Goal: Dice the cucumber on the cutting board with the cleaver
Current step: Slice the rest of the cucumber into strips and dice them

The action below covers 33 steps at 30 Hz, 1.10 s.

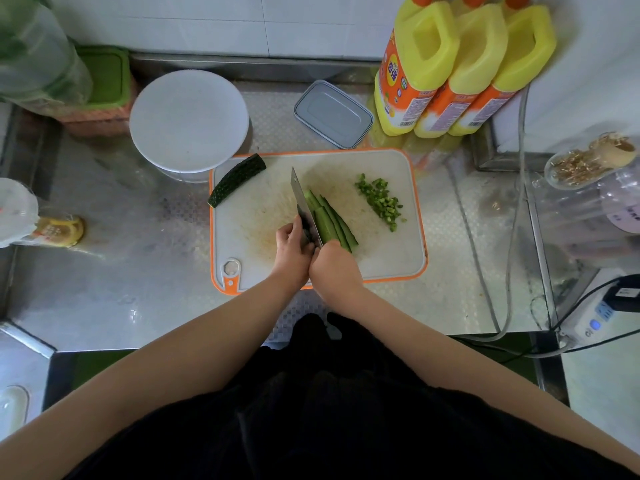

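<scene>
Green cucumber strips (330, 221), beside cleaver (304, 206), under right hand (334, 263) fingers

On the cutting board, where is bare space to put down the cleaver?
The widest bare patch of the cutting board lies along its near right side, below the diced pile. Another lies between the uncut cucumber piece and the cleaver. The middle is crowded: both hands and the cucumber strips.

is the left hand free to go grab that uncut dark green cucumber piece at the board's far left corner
Probably not right now: the left hand grips the cleaver against the cucumber strips. The path to the dark green cucumber piece across the white, orange-rimmed cutting board looks clear once the cleaver is put down.
</scene>
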Each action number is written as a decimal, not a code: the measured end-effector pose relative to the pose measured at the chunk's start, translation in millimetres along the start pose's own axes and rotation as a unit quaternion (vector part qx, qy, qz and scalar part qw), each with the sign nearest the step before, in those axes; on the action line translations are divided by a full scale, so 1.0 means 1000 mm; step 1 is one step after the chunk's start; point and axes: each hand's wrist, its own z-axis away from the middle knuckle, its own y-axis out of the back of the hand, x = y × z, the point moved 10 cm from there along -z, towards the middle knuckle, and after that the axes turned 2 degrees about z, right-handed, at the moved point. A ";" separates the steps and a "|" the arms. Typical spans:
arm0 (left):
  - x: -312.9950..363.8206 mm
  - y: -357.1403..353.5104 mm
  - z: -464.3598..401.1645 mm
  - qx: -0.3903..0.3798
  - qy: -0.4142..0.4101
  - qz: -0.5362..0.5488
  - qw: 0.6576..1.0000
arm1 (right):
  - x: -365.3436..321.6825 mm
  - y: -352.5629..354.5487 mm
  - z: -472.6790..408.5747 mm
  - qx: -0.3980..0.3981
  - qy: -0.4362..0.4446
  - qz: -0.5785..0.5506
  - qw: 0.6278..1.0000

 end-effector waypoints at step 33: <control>-0.006 -0.004 0.000 -0.009 -0.009 -0.022 1.000 | 0.027 -0.017 0.014 -0.028 0.002 0.068 0.997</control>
